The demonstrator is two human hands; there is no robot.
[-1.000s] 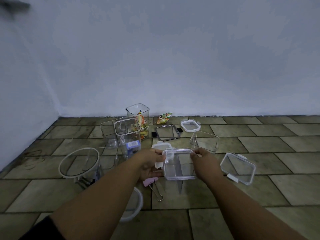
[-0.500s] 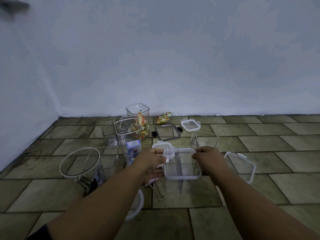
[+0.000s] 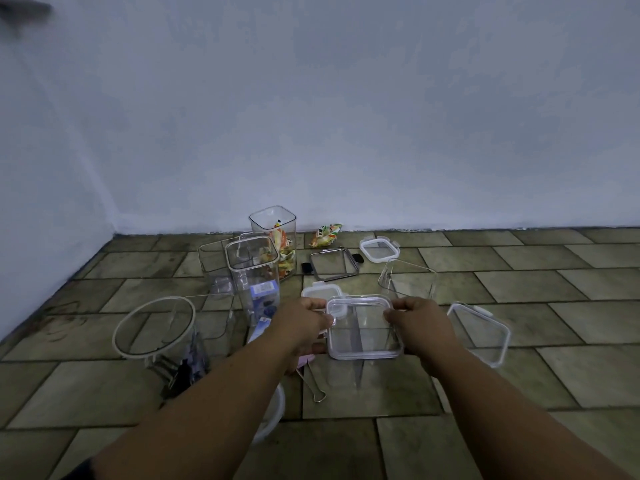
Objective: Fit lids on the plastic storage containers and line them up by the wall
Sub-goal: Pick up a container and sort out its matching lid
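A clear square lid (image 3: 363, 327) lies on top of a tall clear container (image 3: 360, 368) at the centre of the floor. My left hand (image 3: 304, 327) grips the lid's left edge and my right hand (image 3: 419, 327) grips its right edge. Loose lids lie around: a white-rimmed one (image 3: 479, 332) to the right, a small one (image 3: 379, 248) near the wall, a dark-clipped one (image 3: 333, 264), and another (image 3: 320, 292) behind my left hand. Open containers stand to the left (image 3: 254, 271) and at the back (image 3: 275, 237).
A round white-rimmed container (image 3: 154, 329) stands at the left. A low open tub (image 3: 407, 278) sits behind my right hand. A snack packet (image 3: 325, 234) lies by the wall (image 3: 346, 133). A binder clip (image 3: 311, 379) lies under my left wrist.
Both hands have shifted slightly right and forward with the lid, settling it square over the tall container's top.
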